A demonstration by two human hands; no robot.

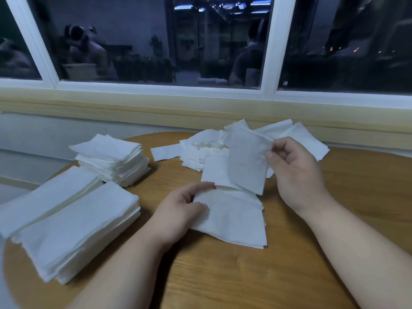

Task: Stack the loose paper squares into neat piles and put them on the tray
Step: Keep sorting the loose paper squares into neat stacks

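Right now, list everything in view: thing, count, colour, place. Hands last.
far stack: one, white, table's left, far side
near stacks: two, white, side by side, table's near left
loose heap: one, white, far edge by the wall
small pile: one, white, table centre
single sheet: one, white, raised over the small pile
table: one, brown wood, round
window: three panes, white frame, behind table
left hand: one, grips the small pile's left edge
right hand: one, pinches the single sheet
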